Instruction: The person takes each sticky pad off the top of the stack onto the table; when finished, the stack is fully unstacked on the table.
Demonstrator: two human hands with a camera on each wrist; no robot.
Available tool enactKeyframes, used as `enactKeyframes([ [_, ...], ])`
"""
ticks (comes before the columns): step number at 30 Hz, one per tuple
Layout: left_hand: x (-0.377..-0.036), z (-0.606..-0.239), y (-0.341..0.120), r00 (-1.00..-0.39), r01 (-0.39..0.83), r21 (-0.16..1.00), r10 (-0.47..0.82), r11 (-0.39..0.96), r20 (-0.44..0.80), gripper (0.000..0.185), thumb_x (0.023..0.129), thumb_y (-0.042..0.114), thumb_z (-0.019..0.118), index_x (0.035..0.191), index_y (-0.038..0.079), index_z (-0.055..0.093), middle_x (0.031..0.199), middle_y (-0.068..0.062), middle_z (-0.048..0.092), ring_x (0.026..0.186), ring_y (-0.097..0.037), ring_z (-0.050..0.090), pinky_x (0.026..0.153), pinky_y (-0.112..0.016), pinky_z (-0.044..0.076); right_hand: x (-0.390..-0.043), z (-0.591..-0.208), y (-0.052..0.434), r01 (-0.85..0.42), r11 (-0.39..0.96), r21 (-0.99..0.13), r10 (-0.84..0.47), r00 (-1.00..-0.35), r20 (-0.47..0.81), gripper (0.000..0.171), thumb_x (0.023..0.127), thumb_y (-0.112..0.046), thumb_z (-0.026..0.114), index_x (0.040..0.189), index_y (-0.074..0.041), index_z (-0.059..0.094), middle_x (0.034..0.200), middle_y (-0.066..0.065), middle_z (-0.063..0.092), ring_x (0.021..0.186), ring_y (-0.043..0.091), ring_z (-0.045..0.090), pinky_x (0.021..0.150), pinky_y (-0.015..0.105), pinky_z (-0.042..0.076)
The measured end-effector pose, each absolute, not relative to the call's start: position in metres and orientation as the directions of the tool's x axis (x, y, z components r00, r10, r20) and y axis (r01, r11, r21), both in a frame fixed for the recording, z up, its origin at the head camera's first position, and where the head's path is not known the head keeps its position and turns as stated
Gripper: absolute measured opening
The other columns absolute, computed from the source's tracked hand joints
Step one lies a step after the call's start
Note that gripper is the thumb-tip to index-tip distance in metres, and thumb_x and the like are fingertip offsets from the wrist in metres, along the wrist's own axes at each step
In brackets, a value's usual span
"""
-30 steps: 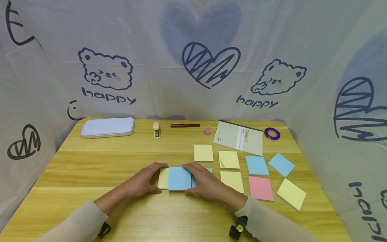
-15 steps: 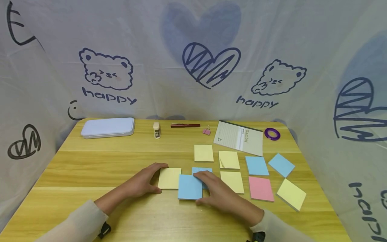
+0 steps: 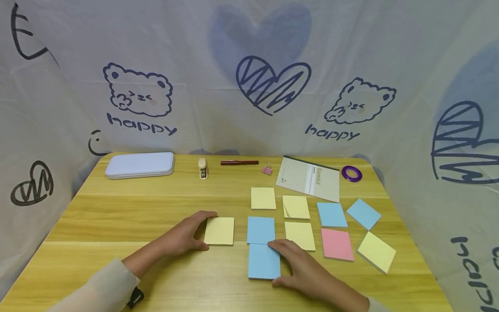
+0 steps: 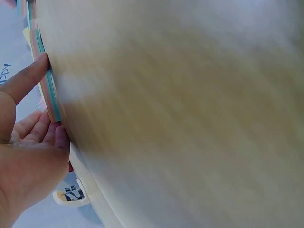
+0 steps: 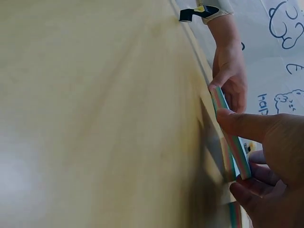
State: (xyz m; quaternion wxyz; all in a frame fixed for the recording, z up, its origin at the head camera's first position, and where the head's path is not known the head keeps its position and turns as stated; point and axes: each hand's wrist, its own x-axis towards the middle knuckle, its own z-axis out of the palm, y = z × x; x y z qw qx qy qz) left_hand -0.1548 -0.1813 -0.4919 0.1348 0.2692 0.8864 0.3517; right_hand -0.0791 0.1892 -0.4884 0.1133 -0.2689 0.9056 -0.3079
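My left hand (image 3: 183,234) holds a sticky note pad with a yellow top sheet (image 3: 220,231) by its left part, thumb at the near edge and fingers at the far edge. The left wrist view shows layered coloured edges on that pad. In my right hand (image 3: 306,271) is a sticky note pad with a blue top (image 3: 264,261), pinched between thumb and fingers from the right. Its striped side (image 5: 232,137) shows in the right wrist view, seemingly raised a little off the table. Directly behind it lies another blue-topped pad (image 3: 260,229), whose near edge it meets or slightly overlaps.
Yellow pads (image 3: 299,236), a pink pad (image 3: 337,245) and blue pads (image 3: 332,215) lie to the right. Along the back are a pale case (image 3: 139,165), a small white bottle (image 3: 202,169), a dark red pen (image 3: 239,163), a pink binder clip (image 3: 267,169), a notepad (image 3: 309,178) and purple tape (image 3: 351,173).
My right hand has carried the blue-topped pad from over the yellow-topped pad rightward and toward me, uncovering the yellow top and the other blue pad. My left hand has stayed put.
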Motion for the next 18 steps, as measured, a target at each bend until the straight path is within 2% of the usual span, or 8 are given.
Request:
enactKeyframes([
  [13, -0.1549, -0.4893, -0.1815, -0.819, 0.375, 0.693, 0.57, 0.616, -0.063, 0.085, 0.083, 0.011, 0.088, 0.153, 0.0, 0.041, 0.154, -0.019, 0.046, 0.145, -0.04, 0.041, 0.116, -0.058, 0.038, -0.0678, -0.4901, 0.1956, -0.455, 0.67, -0.586, -0.59, -0.806, -0.05, 0.088, 0.086, -0.051, 0.08, 0.157, -0.014, 0.043, 0.156, 0.004, 0.046, 0.14, 0.028, 0.049, 0.111, 0.052, 0.046],
  [18, -0.1536, -0.4895, -0.1816, -0.83, 0.355, 0.712, 0.555, 0.606, -0.059, 0.087, 0.081, 0.013, 0.089, 0.153, 0.001, 0.042, 0.154, -0.018, 0.047, 0.145, -0.04, 0.041, 0.117, -0.058, 0.036, -0.0693, -0.4875, 0.1982, -0.469, 0.659, -0.588, -0.584, -0.811, -0.007, 0.084, 0.089, -0.054, 0.075, 0.157, -0.016, 0.044, 0.154, -0.001, 0.048, 0.137, 0.025, 0.052, 0.11, 0.051, 0.047],
])
